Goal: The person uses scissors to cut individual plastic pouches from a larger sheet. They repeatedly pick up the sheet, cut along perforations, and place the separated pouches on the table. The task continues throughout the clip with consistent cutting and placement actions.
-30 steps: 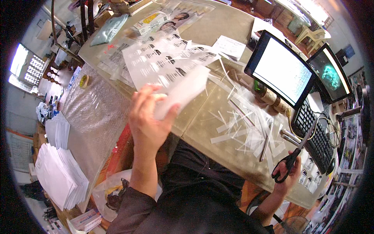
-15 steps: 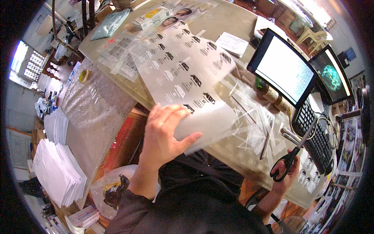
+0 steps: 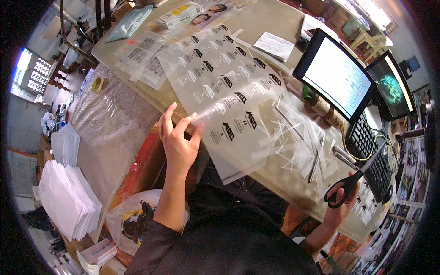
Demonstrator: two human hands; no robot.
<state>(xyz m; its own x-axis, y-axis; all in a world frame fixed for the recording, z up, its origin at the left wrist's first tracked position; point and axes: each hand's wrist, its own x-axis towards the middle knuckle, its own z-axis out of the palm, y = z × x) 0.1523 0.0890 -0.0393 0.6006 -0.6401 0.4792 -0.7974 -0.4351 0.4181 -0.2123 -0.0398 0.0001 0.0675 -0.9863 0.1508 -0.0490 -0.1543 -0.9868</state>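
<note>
A large translucent film sheet [image 3: 220, 91] printed with rows of small black and white labels lies across the table, its near corner hanging past the table's front edge. At the sheet's left edge is my left hand [image 3: 179, 140], fingers spread and pointing away from me. Its thumb and index finger are right by the film's border; whether they touch it I cannot tell. My right hand [image 3: 344, 206] grips black-handled scissors [image 3: 340, 189] at the table's near right, with fingers through the handle loops and blades pointing up beside the keyboard.
Clear offcut strips [image 3: 293, 151] and a metal ruler [image 3: 316, 160] lie right of the sheet. Beyond them stand a monitor [image 3: 334, 75], a second screen [image 3: 392, 87] and a keyboard [image 3: 369, 149]. Bubble wrap [image 3: 114, 110] and stacked white paper [image 3: 68, 201] are on the left.
My left hand has drawn back left from over the sheet's near part to its edge, fingers spreading. The near end of the film has flattened down. The scissors stay in my right hand, shifted slightly right.
</note>
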